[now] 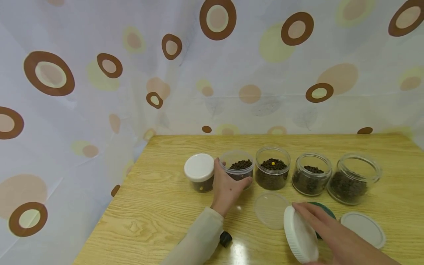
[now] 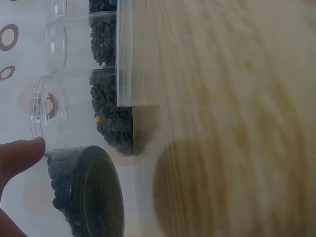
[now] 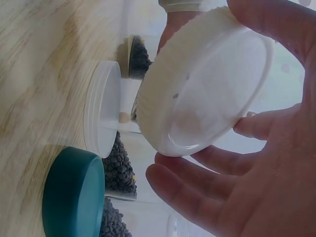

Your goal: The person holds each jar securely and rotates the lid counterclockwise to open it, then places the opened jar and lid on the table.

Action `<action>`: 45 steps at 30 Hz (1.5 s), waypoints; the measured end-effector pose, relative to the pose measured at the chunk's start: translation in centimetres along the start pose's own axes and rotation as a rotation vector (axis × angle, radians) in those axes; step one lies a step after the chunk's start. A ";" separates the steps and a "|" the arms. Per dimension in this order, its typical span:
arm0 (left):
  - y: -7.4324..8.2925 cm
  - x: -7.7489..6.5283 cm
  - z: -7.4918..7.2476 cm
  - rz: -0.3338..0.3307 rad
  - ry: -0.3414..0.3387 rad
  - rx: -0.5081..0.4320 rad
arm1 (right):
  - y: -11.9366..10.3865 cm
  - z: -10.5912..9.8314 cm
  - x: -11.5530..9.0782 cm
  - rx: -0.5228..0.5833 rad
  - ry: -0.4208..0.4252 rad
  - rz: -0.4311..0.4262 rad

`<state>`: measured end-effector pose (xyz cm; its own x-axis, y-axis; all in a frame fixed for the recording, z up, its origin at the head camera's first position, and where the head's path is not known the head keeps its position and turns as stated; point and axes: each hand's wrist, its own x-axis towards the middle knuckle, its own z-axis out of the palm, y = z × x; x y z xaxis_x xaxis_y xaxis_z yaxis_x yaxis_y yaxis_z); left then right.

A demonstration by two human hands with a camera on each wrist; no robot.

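Note:
My left hand (image 1: 228, 188) grips a clear jar (image 1: 244, 172) of dark beans, thumb and fingers spread round its sides. The jar is tilted in the left wrist view, its round base (image 2: 101, 197) showing and the beans sloped inside. My right hand (image 1: 328, 226) holds a white ribbed lid (image 1: 299, 235) near the front of the table. In the right wrist view that lid (image 3: 207, 89) stands on a slant between thumb and fingertips, its hollow side towards the palm. A white-capped jar (image 1: 199, 168) stands just left of my left hand.
Open jars with dark beans stand to the right: one (image 1: 272, 176) with a yellow piece on top, then two more (image 1: 308, 180). In front lie a translucent lid (image 1: 271, 211), a green lid (image 1: 324, 209) and a pale lid (image 1: 362, 230). A small black object (image 1: 226, 239) lies beside my left sleeve.

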<state>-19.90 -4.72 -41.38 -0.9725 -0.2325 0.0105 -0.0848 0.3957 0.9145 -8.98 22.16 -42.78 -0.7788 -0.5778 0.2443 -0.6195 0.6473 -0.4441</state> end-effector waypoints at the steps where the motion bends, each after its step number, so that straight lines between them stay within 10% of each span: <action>1: -0.1 0.1 0.1 -0.004 0.000 0.004 | 0.1 0.0 -0.1 0.008 -0.020 0.005; 30: -1.7 1.8 -0.2 -0.021 -0.130 0.176 | 0.0 -0.1 -0.3 -0.008 -0.077 0.010; 45: -1.8 -1.7 -4.1 -0.062 -0.350 0.120 | 0.4 0.1 -0.3 0.005 -0.075 -0.022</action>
<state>-17.20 -8.69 -41.37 -0.9783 0.0501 -0.2013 -0.1505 0.4964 0.8550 -8.98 22.55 -43.08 -0.7556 -0.6272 0.1890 -0.6355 0.6318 -0.4438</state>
